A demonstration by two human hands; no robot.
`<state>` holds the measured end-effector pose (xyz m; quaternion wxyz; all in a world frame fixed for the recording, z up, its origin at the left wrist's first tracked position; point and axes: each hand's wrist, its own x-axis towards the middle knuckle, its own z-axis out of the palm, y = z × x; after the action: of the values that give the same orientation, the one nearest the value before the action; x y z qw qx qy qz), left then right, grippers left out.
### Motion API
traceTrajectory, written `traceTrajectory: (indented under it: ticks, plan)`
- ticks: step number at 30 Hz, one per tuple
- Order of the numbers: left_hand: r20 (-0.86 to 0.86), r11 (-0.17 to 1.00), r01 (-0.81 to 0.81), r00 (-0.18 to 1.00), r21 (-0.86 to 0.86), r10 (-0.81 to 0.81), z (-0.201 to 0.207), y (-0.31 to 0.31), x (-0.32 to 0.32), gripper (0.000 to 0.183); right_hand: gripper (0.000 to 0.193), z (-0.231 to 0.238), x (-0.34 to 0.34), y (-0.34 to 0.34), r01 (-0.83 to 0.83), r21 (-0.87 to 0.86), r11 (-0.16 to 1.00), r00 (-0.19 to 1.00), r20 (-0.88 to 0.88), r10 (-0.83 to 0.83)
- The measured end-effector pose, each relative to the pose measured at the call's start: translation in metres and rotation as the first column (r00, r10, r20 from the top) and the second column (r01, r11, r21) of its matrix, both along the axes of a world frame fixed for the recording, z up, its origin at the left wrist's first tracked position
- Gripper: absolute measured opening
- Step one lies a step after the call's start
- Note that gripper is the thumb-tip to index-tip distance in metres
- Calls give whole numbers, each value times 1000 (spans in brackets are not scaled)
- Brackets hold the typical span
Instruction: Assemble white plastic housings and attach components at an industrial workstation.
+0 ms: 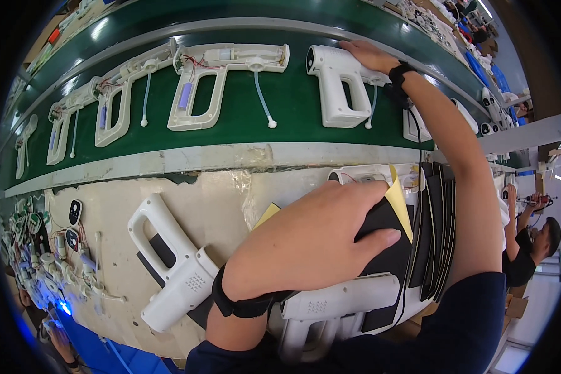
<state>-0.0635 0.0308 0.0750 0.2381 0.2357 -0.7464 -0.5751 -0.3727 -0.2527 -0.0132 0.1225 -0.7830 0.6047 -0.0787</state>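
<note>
My right hand [371, 56] reaches to the green conveyor belt, its fingers closed over the back end of a white gun-shaped housing [343, 87] with a looped handle. A thin tube hangs below that housing. Over the bench, my left hand [311, 234] grips a black sheet [383, 218] with a yellow backing [400, 202] lifted at one corner; its other fingertips are hidden. Beneath the left wrist lies another white housing [343, 296]. To its left, a closed white housing [174, 268] lies tilted on a black sheet.
On the belt, several half-shells [221, 68] show wires, motors and tubes. A stack of black sheets [436, 230] stands at the bench's right, with a black cable [419, 162] across it. Loose parts [62, 249] pile up at left. A co-worker [533, 249] is at far right.
</note>
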Motion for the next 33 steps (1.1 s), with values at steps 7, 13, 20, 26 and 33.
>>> traceTrajectory:
  ticks: [7,13,20,26,33]
  plan:
    - [18,999,3,1000,50,-4,5,-4,1,30,39,-2,-9,11,-26,-62,998,972,-236,11]
    - [-56,994,-27,998,110,34,9,-7,9,33,58,-7,-22,36,136,-42,990,988,-64,-138]
    - [-27,977,-35,999,211,41,9,-11,18,31,64,7,-31,48,60,-327,943,976,-178,-124]
    - [42,980,-83,996,183,76,5,-12,17,30,39,-10,-9,54,117,-240,964,863,-455,-218]
    - [-11,990,-39,999,138,41,3,-13,7,32,27,-23,-44,43,-125,-237,963,844,-536,-22]
